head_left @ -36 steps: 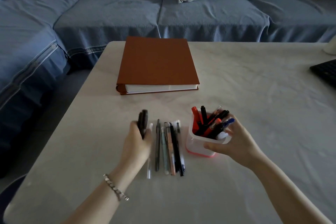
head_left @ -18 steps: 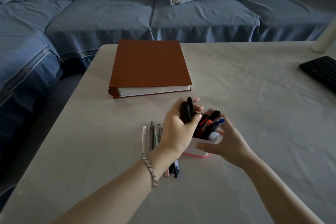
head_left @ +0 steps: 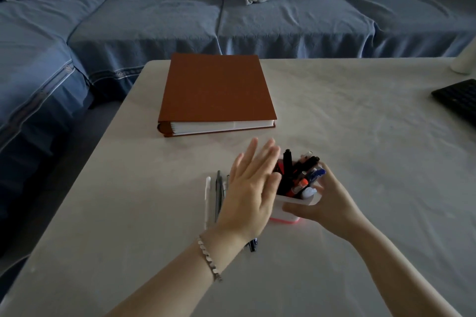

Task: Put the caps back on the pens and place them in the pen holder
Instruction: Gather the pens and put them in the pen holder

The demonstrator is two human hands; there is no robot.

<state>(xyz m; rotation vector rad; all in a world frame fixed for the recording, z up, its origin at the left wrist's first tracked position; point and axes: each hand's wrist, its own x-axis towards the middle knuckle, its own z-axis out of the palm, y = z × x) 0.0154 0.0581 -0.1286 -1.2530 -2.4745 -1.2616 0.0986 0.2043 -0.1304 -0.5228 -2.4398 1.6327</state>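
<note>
A white pen holder (head_left: 289, 207) with a red base stands on the table, packed with several black, red and blue pens (head_left: 298, 175). My right hand (head_left: 327, 203) grips its right side and front. My left hand (head_left: 251, 190) hovers flat just left of the holder, fingers spread and empty. Under and left of that hand lies a row of loose pens (head_left: 217, 195) on the table; a white one and a grey one show, and the tips of others poke out near my wrist.
A thick brown binder (head_left: 216, 90) lies behind the holder. A black keyboard (head_left: 458, 99) sits at the right edge, a white object (head_left: 466, 59) beyond it. A blue sofa (head_left: 231, 20) surrounds the table's far and left sides.
My left hand carried black pens from the row to the holder, let them go inside it, and now stands open beside it. My right hand kept hold of the holder.
</note>
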